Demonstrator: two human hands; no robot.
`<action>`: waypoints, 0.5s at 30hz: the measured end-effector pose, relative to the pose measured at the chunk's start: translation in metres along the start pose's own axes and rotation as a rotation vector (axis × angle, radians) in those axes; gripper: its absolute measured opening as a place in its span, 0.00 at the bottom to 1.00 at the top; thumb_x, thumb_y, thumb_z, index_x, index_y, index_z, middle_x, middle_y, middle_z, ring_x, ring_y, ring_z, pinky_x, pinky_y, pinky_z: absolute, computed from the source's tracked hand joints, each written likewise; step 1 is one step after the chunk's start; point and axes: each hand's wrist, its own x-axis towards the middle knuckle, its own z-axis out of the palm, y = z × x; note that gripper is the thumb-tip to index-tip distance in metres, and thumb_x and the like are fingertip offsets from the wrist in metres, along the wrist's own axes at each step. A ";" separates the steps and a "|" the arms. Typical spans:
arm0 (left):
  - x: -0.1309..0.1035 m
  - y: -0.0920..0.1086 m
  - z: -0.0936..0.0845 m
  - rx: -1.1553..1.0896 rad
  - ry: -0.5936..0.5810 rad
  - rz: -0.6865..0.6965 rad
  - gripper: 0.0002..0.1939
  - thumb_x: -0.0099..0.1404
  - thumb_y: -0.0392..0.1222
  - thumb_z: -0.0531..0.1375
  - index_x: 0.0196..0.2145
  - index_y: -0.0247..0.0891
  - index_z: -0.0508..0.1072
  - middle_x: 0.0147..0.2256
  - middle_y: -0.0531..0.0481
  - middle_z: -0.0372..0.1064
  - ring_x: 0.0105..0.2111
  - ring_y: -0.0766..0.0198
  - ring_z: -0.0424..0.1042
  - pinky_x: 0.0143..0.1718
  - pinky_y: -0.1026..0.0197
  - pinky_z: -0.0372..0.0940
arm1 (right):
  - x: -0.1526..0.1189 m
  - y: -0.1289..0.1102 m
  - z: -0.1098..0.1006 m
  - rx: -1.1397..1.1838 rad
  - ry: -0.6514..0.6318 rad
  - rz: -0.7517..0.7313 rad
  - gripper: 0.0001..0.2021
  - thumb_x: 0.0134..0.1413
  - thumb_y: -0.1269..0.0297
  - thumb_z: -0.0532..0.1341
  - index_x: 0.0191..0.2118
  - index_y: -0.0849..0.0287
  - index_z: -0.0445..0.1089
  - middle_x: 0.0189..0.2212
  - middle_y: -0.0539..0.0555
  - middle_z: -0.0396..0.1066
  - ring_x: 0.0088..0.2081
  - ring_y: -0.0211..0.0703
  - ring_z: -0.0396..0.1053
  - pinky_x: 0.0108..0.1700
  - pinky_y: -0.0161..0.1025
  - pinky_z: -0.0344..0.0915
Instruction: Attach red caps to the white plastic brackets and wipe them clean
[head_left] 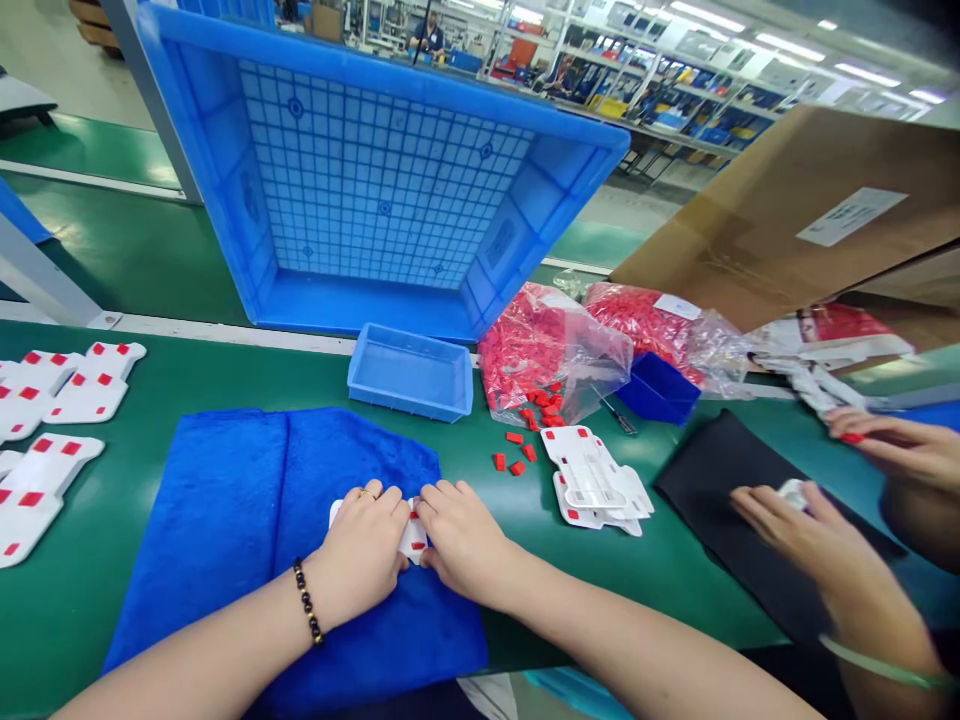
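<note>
A white plastic part (pixel 412 541) with small red pieces on it lies on the blue cloth (pixel 225 520), largely covered by fingers. Over its left side, my left hand (pixel 366 538) is closed, with a ring and a beaded bracelet showing. My right hand (pixel 463 540) grips the right end, fingertips near a red piece. To the right of the cloth are loose red pieces (pixel 517 467) and a stack of white plastic parts (pixel 596 480) with red pieces in them. More white parts with red pieces (pixel 45 490) lie at the left.
Behind the cloth stand a small blue tray (pixel 411 410) and a large tilted blue crate (pixel 360 300). Bags of red pieces (pixel 525 345), a dark blue scoop (pixel 660 388) and a cardboard box (pixel 787 200) are at the back right. A co-worker's hands (pixel 795 525) work over a black cloth (pixel 720 500).
</note>
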 end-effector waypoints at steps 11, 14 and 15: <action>-0.008 -0.019 -0.001 0.010 0.039 0.079 0.23 0.49 0.43 0.62 0.44 0.40 0.64 0.43 0.45 0.63 0.45 0.51 0.60 0.44 0.50 0.58 | -0.003 0.006 -0.024 0.140 -0.025 -0.012 0.20 0.42 0.58 0.64 0.43 0.60 0.67 0.37 0.57 0.67 0.41 0.48 0.63 0.42 0.42 0.57; -0.007 -0.025 0.000 -0.036 0.084 0.093 0.33 0.49 0.39 0.61 0.53 0.41 0.58 0.48 0.44 0.62 0.50 0.48 0.58 0.50 0.46 0.55 | 0.007 0.021 -0.034 0.388 0.240 0.030 0.13 0.50 0.59 0.58 0.42 0.57 0.68 0.34 0.53 0.69 0.37 0.42 0.65 0.40 0.38 0.60; -0.006 -0.027 0.000 -0.056 0.117 0.087 0.34 0.49 0.38 0.60 0.54 0.42 0.55 0.50 0.44 0.61 0.51 0.48 0.56 0.51 0.45 0.54 | 0.013 0.026 -0.032 0.483 0.384 0.089 0.11 0.53 0.60 0.55 0.41 0.57 0.68 0.34 0.53 0.69 0.35 0.40 0.65 0.39 0.37 0.60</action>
